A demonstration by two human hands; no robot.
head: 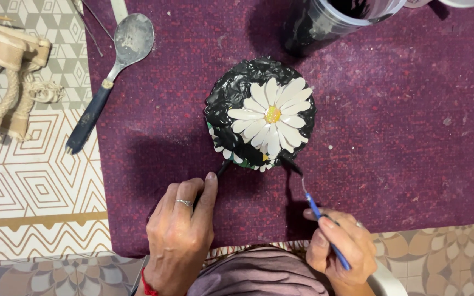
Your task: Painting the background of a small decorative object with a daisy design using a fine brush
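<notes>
A round craft piece [231,96], coated in glossy black with a raised white daisy [270,118] and yellow centre on top, stands on a purple cloth [401,120]. My left hand [182,230] grips a dark stick-like handle [223,167] that runs under the piece's lower left edge. My right hand [338,246] holds a thin blue-handled paintbrush [316,211]; its black-loaded tip touches the piece's lower right edge.
A clear jar of black paint [330,19] stands behind the piece. A large metal spoon with a dark blue handle [111,74] lies at the cloth's left edge. A wooden and rope item [6,77] sits far left on the patterned floor.
</notes>
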